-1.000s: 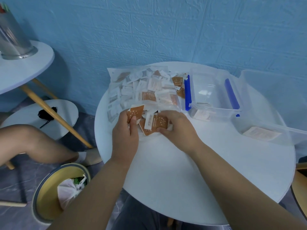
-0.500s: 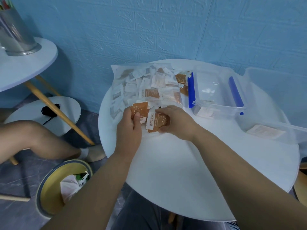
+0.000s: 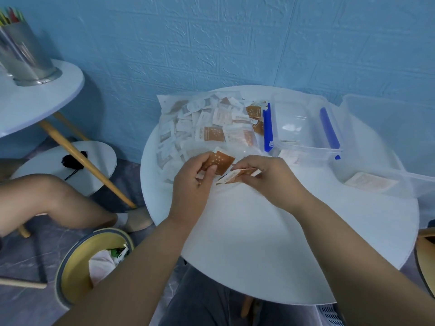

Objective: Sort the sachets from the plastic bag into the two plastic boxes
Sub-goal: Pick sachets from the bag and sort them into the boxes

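Observation:
A clear plastic bag (image 3: 179,118) full of white and brown sachets lies at the far left of the round white table (image 3: 270,243). My left hand (image 3: 193,184) pinches a brown sachet (image 3: 221,160) just in front of the bag. Beside it my right hand (image 3: 266,177) grips one or more brown sachets (image 3: 231,177) edge-on, low over the table. A clear box with blue clips (image 3: 303,137) sits right of the bag with a sachet inside. A second, larger clear box (image 3: 400,175) at the far right holds one pale sachet (image 3: 369,184).
A bin (image 3: 70,274) with a yellow inside stands on the floor at the lower left. Another person's leg (image 3: 54,203) reaches in from the left. A side table (image 3: 35,100) with a metal cup (image 3: 23,57) stands at the upper left, with a low stool (image 3: 70,165) under it.
Both hands have drawn a little away from the bag toward me. My right hand has lifted and tilted its sachets from flat to edge-on.

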